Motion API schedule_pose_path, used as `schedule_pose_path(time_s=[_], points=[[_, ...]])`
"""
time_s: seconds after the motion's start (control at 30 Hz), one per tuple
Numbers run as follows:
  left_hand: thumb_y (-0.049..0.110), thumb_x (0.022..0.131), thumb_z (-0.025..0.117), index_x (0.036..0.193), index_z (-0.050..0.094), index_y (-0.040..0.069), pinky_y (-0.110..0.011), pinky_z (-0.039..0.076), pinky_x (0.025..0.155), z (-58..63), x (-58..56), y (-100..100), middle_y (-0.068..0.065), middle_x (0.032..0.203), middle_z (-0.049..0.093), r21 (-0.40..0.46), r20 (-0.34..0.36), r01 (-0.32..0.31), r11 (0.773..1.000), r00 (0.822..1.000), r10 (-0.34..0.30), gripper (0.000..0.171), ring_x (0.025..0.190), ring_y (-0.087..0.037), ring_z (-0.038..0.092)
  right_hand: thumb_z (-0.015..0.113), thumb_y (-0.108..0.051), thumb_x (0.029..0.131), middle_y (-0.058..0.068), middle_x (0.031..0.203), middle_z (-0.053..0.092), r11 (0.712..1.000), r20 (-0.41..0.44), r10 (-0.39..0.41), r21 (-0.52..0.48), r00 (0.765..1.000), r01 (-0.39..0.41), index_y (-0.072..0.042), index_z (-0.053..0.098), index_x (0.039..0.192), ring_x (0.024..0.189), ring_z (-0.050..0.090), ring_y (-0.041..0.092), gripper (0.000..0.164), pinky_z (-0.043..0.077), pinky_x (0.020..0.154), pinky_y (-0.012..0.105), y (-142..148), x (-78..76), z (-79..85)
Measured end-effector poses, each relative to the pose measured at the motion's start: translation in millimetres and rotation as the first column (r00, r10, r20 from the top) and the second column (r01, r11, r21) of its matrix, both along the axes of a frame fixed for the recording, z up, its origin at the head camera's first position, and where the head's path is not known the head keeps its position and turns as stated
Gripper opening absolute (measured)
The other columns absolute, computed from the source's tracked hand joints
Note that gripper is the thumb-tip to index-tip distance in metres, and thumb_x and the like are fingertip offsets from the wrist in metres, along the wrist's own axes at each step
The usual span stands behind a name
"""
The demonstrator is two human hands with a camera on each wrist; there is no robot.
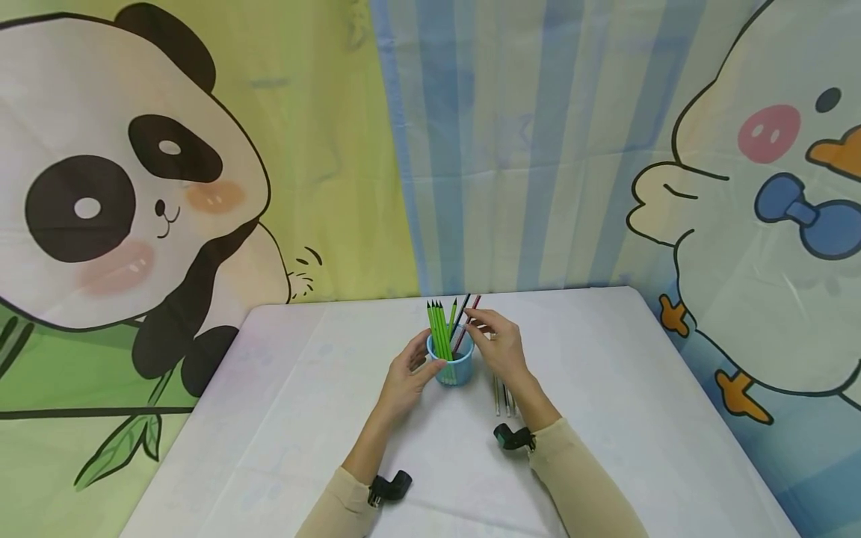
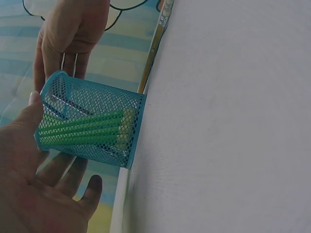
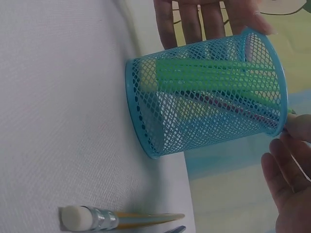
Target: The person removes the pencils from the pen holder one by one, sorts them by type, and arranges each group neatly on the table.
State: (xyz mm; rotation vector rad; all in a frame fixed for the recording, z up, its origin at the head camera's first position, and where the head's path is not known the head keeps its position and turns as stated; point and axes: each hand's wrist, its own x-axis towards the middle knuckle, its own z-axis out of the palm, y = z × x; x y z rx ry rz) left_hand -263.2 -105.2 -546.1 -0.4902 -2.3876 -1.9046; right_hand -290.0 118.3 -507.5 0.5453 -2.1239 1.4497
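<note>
A light-blue mesh pencil cup [image 1: 455,376] stands upright on the white table. My left hand [image 1: 405,373] holds it from the left, thumb at the rim and fingers behind the wall. Several green pencils [image 1: 439,332] lean in its left part, and a dark blue pencil [image 1: 463,308] tilts to the right beside them. Over the right rim, my right hand [image 1: 501,350] pinches a dark red pencil [image 1: 476,302] between thumb and fingertips. Through the mesh [image 3: 194,138] in the right wrist view, the red pencil's lower part shows slanting inside the cup.
Several slim pencils [image 1: 498,396] lie on the table right of the cup, under my right forearm. One eraser-tipped pencil [image 3: 102,219] shows its white end and silver band up close. The table [image 1: 323,418] ends at a patterned curtain behind the cup.
</note>
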Motion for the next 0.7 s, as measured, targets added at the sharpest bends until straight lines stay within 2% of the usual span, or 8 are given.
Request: schedule_pose_path(time_s=[0.1,0.2,0.33,0.53,0.7], points=[[0.036,0.095,0.077,0.156,0.046,0.03,-0.053,0.045,0.118,-0.5,0.3,0.2,-0.002,0.148,0.062,-0.002,-0.002,-0.003,1.0,1.0,0.003,0.068,0.137,-0.026,0.059,0.077,0.003,0.091,0.013,0.108,0.076,0.999,-0.058,-0.008,-0.042,0.998,0.006,-0.002,0.076,0.12,0.094,0.075,0.03,0.03,0.064,0.081,0.037,-0.3,-1.7,-1.7],[0.039,0.095,0.077,0.156,0.046,0.028,-0.052,0.045,0.118,-0.8,0.8,0.2,-0.002,0.149,0.061,-0.006,-0.003,-0.002,1.0,1.0,0.002,0.07,0.137,-0.026,0.058,0.077,0.008,0.088,0.013,0.105,0.075,0.997,-0.129,-0.03,-0.075,0.991,0.021,-0.001,0.077,0.117,0.09,0.074,0.031,0.03,0.064,0.08,0.032,-1.2,-2.9,-3.0],[0.04,0.095,0.077,0.156,0.045,0.028,-0.051,0.045,0.118,-0.9,1.1,0.4,-0.002,0.15,0.06,-0.01,0.005,-0.003,1.0,1.0,0.003,0.07,0.138,-0.026,0.058,0.075,0.014,0.087,0.016,0.103,0.074,0.991,-0.183,-0.076,-0.123,0.98,0.054,0.002,0.076,0.114,0.086,0.072,0.035,0.03,0.063,0.078,0.025,-3.8,-1.3,0.5],[0.04,0.095,0.076,0.157,0.045,0.027,-0.053,0.044,0.118,-0.9,0.6,0.5,-0.003,0.151,0.059,0.0,-0.001,0.007,1.0,1.0,-0.007,0.07,0.138,-0.027,0.058,0.07,0.02,0.087,0.024,0.105,0.07,0.975,-0.201,-0.096,-0.216,0.975,0.051,0.009,0.071,0.116,0.091,0.07,0.042,0.031,0.064,0.078,0.028,-6.0,15.2,23.1],[0.04,0.095,0.077,0.157,0.045,0.027,-0.052,0.044,0.119,-0.7,0.4,-0.3,-0.002,0.151,0.059,0.001,-0.004,0.006,1.0,1.0,-0.006,0.07,0.138,-0.026,0.058,0.069,0.023,0.086,0.026,0.107,0.068,0.965,-0.243,-0.113,-0.259,0.963,0.048,0.013,0.069,0.116,0.091,0.068,0.043,0.032,0.064,0.081,0.03,-4.7,23.6,36.1]])
